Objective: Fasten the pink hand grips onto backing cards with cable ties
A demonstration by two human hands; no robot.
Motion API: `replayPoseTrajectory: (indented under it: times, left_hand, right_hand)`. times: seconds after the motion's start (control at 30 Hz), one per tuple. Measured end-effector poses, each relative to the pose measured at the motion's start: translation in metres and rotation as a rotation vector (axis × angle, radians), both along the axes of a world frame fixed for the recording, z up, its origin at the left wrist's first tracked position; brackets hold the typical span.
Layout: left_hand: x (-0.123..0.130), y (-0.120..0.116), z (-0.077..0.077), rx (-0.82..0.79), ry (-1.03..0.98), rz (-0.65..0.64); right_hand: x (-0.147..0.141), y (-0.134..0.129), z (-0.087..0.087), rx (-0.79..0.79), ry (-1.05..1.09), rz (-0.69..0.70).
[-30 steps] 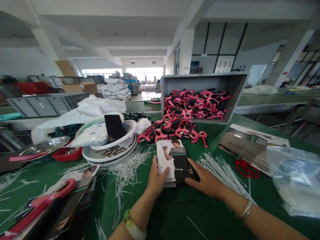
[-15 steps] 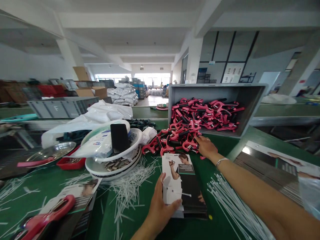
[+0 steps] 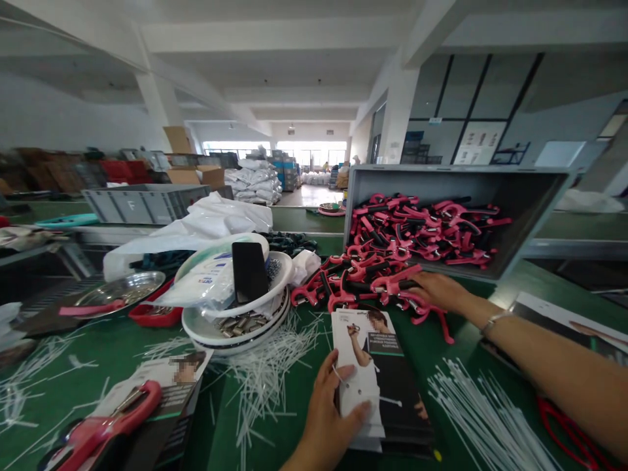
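The left hand [image 3: 326, 418] pinches the edge of printed cards [image 3: 380, 386], long axis pointing up-frame at lower center; the right hand [image 3: 436, 292] rests open, fingers extended, on pink handles [image 3: 377, 278].

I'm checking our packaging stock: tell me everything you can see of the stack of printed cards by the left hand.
The stack of printed cards lies roughly flat on the green table, its long side running away from the viewer. The top card looks glossy, with a white panel showing a raised arm, a green label and a black lower part. The lower cards stick out slightly at the near end. The left hand holds its left edge, fingers over the white panel. Pink-and-black grips lie just past its far end.
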State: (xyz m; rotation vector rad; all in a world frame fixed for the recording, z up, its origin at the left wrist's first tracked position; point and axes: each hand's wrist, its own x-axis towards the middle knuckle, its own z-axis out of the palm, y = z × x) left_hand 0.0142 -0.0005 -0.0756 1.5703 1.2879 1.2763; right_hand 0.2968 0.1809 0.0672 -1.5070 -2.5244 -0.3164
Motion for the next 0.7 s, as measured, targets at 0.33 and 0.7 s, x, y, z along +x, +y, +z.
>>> replayPoseTrajectory:
  times: [0.33,0.7]
  left_hand:
    - [0.001,0.0,0.004,0.016,-0.051,-0.014]
    - [-0.002,0.001,0.015,-0.143,-0.405,-0.125]
  right_hand:
    - [-0.103,-0.12,0.01,-0.031,0.12,-0.115]
    - [-0.132,-0.177,-0.027,-0.232,0.427,-0.1]
